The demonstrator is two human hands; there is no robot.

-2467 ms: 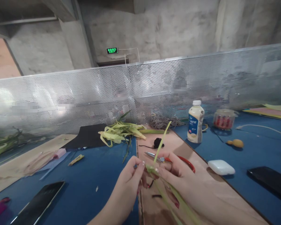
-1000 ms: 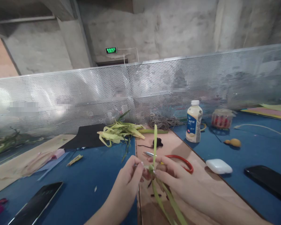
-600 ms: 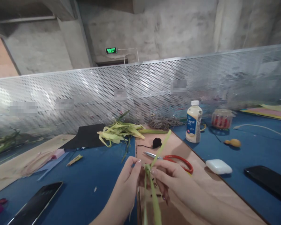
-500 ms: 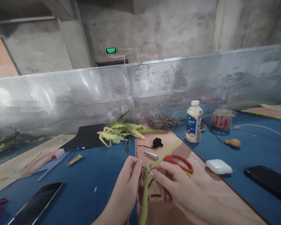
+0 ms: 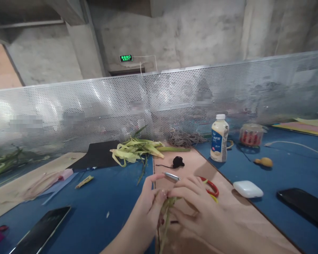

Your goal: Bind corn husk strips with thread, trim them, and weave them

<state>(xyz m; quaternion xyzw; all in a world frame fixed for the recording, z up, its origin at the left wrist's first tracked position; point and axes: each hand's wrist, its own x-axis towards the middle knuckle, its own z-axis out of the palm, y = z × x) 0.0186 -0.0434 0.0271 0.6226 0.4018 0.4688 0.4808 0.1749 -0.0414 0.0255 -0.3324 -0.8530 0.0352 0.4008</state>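
Observation:
Between my two hands are green corn husk strips [image 5: 165, 220], gathered at a small knot-like bunch and trailing down towards me. My left hand [image 5: 149, 208] is closed, thumb and fingers pinching the bunch from the left. From the right, my right hand [image 5: 198, 204] curls its fingers over the same strips; its fingertips are partly hidden. Just beyond the hands lie scissors with red handles [image 5: 212, 188], their blades [image 5: 171, 176] pointing left, partly covered by my right hand. A small ball of black yarn [image 5: 178, 162] rests behind them.
A heap of corn husks [image 5: 137, 149] lies at the back, beside black paper [image 5: 98, 154]. At right stand a milk bottle [image 5: 219, 139], a clear tub [image 5: 251, 135], a white case [image 5: 247, 189] and a black phone [image 5: 304, 206]. Another phone [image 5: 42, 229] lies at left. A perforated metal screen [image 5: 172, 95] borders the table.
The loose husk end that stuck up, then leaned right, is now folded down out of sight. My right hand has curled over the bunch, covering more of the scissors.

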